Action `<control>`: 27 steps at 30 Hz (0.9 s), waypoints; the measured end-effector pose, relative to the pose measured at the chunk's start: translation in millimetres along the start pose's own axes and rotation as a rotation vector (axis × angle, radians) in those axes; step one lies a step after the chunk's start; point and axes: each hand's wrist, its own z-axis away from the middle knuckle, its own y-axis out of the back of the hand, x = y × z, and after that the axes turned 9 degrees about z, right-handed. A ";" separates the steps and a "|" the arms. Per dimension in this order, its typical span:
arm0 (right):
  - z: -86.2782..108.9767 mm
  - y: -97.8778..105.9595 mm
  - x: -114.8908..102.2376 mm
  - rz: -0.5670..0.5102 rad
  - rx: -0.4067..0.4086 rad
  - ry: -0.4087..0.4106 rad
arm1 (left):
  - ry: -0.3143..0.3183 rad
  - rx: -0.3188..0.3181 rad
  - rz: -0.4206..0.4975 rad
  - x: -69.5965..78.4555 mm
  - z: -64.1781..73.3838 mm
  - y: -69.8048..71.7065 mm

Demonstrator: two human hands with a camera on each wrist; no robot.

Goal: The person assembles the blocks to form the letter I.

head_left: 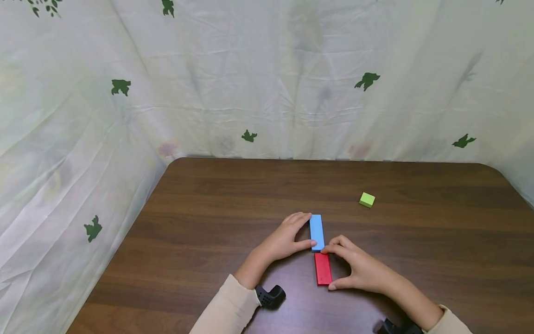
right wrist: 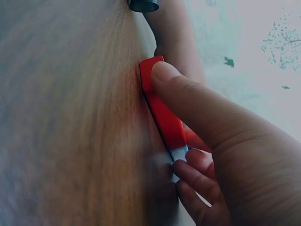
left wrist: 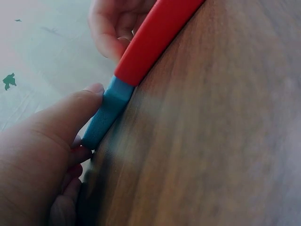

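A blue rectangular block (head_left: 316,232) and a red rectangular block (head_left: 323,270) lie end to end on the table, the blue one farther from me. My left hand (head_left: 287,237) holds the blue block from its left side, thumb at the near end and fingers at the far end. From the right, my right hand (head_left: 362,269) grips the red block, its thumb at the near corner and its index finger by the junction with the blue one. In the right wrist view the thumb presses on the end of the red block (right wrist: 164,115).
A small light-green block (head_left: 367,200) sits farther back, to the right of the blue block. The brown wooden table (head_left: 200,241) ends at a white curtain (head_left: 267,83) with green leaf shapes. Black devices (head_left: 271,297) are strapped at both wrists.
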 end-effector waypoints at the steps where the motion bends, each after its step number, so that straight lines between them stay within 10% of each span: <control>1: 0.0 -0.2 0.2 0.000 0.001 0.001 | -0.001 0.000 -0.002 0.1 0.0 0.2; 27: 0.9 -1.8 -0.2 0.012 0.055 0.066 | -0.010 0.012 -0.006 -0.5 0.9 -0.8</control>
